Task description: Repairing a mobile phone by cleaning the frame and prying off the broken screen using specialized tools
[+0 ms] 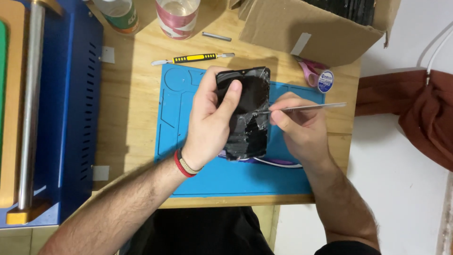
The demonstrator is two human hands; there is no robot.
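My left hand (pixel 210 118) grips a black phone screen panel (pixel 247 113) with cracked, peeling film, thumb pressed on its upper face. It is held above a blue work mat (pixel 212 177). My right hand (pixel 297 125) pinches a thin metal pry tool (pixel 311 107), whose tip touches the panel's right edge about halfway down. A red and beige band sits on my left wrist.
A yellow-and-black spudger (pixel 193 58) and a small metal rod (pixel 216 36) lie beyond the mat. Two bottles (pixel 177 16) stand at the back, an open cardboard box (pixel 311 33) at back right, pink scissors (pixel 309 71) beside it. A blue machine (pixel 66 108) fills the left. The table ends at right.
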